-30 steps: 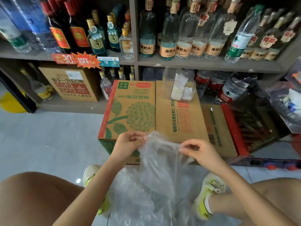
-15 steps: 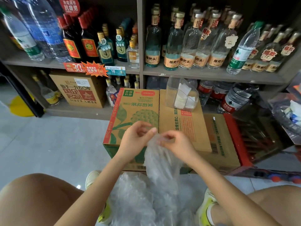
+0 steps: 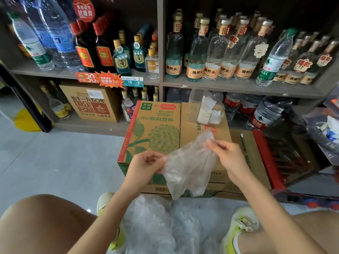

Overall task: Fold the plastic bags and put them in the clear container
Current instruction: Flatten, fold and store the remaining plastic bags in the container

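1. A heap of loose bags (image 3: 165,226) lies on the floor between the person's shoes.
2. The left hand (image 3: 145,167) and right hand (image 3: 227,154) each pinch an edge of one plastic bag (image 3: 189,167), held up over the cardboard boxes (image 3: 152,132).
3. The clear container (image 3: 205,107) stands at the boxes' far end and holds pale folded pieces.
4. Behind it are shelves (image 3: 238,87) of bottles.
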{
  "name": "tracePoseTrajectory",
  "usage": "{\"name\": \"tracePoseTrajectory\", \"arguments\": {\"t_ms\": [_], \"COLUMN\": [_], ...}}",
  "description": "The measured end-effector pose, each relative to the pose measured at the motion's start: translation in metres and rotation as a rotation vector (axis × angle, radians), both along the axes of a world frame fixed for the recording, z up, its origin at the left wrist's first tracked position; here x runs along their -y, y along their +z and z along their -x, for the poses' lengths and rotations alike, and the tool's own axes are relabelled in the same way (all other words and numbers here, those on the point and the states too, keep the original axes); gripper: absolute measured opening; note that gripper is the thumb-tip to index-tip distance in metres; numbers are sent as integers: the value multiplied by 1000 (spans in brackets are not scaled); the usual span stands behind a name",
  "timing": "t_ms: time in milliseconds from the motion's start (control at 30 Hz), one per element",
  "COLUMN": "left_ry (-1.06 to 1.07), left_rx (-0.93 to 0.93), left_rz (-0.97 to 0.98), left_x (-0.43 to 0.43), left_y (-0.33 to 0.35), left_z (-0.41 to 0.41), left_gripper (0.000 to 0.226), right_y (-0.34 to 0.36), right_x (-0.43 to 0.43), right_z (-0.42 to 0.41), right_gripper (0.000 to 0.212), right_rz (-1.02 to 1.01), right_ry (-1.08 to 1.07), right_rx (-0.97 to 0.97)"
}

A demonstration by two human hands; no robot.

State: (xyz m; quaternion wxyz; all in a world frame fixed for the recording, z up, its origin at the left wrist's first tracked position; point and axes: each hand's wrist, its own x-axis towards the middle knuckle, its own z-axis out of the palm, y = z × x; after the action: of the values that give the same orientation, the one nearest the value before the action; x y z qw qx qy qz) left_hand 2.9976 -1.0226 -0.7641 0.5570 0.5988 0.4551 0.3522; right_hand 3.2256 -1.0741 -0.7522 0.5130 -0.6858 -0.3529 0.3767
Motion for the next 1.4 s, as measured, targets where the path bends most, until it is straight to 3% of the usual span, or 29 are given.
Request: {"name": "tracePoseTrajectory", "arguments": {"t_ms": [100, 167, 367, 467, 567, 667, 767, 867, 933, 1000, 1267, 1400], "left_ry": [57, 69, 123, -12, -170, -69, 38, 115, 203, 294, 400, 386], "left_rx": [-19, -88, -536, -436, -277, -99, 49, 117, 115, 128, -34, -157], "left_rz": [-48, -106, -432, -437, -354, -302, -226, -195, -218, -226, -391, -398], "left_x": [-4, -7, -24, -19, -9, -11, -18, -25, -32, -38, -55, -79], "left_y": [3, 3, 0, 22, 33, 31, 29, 28, 27, 25, 18, -5], "left_z": [4, 4, 6, -13, -38, -46, -41, -31, -22, -13, 1, -2], "left_gripper": [16, 25, 57, 66, 48, 2, 9, 8, 11, 14, 19, 20], "right_y": [0, -1, 3, 10, 14, 14, 11, 4, -1, -4, 7, 4], "right_x": [10, 15, 13, 9, 3, 1, 6, 18, 26, 32, 26, -8], "right_z": [-12, -13, 2, 16, 28, 29, 21, 8, -2, -12, -33, -37], "right_gripper": [28, 26, 12, 9, 14, 18, 13, 25, 24, 9, 32, 24], "right_rz": [46, 47, -49, -114, -163, -151, -64, 69, 118, 109, 47, 35], "right_ry": [84, 132, 145, 211, 272, 303, 346, 391, 388, 372, 248, 16], "right_rx": [-25, -34, 121, 192, 272, 319, 299, 316, 349, 318, -36, -31]}}
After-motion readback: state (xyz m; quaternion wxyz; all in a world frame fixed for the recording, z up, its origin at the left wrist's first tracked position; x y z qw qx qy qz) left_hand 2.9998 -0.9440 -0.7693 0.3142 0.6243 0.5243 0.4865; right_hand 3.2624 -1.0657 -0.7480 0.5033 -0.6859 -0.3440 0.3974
